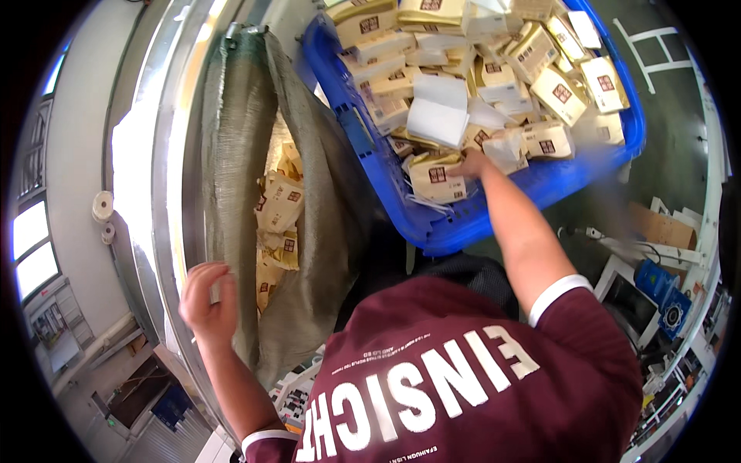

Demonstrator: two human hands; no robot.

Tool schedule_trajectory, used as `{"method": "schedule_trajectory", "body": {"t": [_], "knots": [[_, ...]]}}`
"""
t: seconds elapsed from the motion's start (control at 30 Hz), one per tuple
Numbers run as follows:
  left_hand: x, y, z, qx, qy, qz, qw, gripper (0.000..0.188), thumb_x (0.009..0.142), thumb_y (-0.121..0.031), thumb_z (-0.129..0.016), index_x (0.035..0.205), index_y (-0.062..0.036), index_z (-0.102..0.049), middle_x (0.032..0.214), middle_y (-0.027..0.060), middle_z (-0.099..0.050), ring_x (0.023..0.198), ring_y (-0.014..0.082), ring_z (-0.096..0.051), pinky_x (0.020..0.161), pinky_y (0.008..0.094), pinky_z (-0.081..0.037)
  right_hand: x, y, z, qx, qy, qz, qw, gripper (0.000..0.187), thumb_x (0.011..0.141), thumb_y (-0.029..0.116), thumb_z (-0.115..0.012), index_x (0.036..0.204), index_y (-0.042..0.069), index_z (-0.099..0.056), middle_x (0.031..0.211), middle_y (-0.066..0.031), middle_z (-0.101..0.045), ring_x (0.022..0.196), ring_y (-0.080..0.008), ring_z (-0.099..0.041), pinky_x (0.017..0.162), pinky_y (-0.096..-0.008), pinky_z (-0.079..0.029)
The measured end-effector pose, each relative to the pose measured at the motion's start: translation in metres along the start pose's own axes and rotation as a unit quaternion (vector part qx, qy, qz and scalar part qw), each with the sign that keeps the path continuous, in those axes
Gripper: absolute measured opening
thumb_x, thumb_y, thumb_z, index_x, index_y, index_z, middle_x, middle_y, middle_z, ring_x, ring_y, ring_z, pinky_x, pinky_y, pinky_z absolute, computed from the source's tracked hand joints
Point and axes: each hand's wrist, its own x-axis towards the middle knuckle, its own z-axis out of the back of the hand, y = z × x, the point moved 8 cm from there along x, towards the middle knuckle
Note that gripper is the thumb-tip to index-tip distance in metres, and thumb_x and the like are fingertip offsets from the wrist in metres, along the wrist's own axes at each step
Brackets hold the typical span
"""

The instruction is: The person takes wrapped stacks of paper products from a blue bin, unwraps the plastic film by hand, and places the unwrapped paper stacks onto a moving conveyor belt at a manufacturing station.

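Clearly, the right hand [472, 164] is the nearer one, its fingers gripping the right end of a cream packet [437, 184] inside the blue crate's [421, 231] near edge, long axis roughly left to right. Leftward, well apart, the empty left hand [208, 301] hovers half-curled beside a grey-green sack [231, 170].

Landmark: blue unit with round dark face [671, 299] | just left of it: dark panel in pale frame [628, 303] | above it: brown board [664, 228] | well above it: white ladder-like rack [670, 66] | far left of it: white rolls [103, 205], bright window panes [35, 265]
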Motion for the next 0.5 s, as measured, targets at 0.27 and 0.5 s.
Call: {"method": "schedule_trajectory", "body": {"t": [0.27, 0.5], "knots": [[-0.012, -0.049, -0.071, -0.172, 0.063, -0.073, 0.980, 0.022, 0.059, 0.000, -0.066, 0.079, -0.0021, -0.057, 0.076, 0.0110, -0.060, 0.070, 0.0258, -0.059, 0.062, 0.0336, -0.049, -0.093, 0.085, 0.025, -0.031, 0.024, 0.082, 0.996, 0.050, 0.054, 0.016, -0.069, 0.099, -0.001, -0.055, 0.087, -0.0180, -0.061, 0.082, -0.0273, -0.060, 0.073, -0.0334, -0.047], [0.004, -0.073, -0.151, -0.455, 0.194, 0.080, 0.865, 0.084, 0.053, -0.016, -0.079, 0.122, -0.0003, -0.034, 0.109, 0.0174, -0.051, 0.102, 0.0317, -0.051, 0.086, 0.0357, -0.041, -0.310, 0.282, 0.063, -0.212, 0.002, 0.408, 0.888, 0.043, 0.056, 0.023, -0.064, 0.092, 0.004, -0.053, 0.075, -0.0162, -0.058, 0.072, -0.0330, -0.058, 0.064, -0.0375, -0.046]]}}
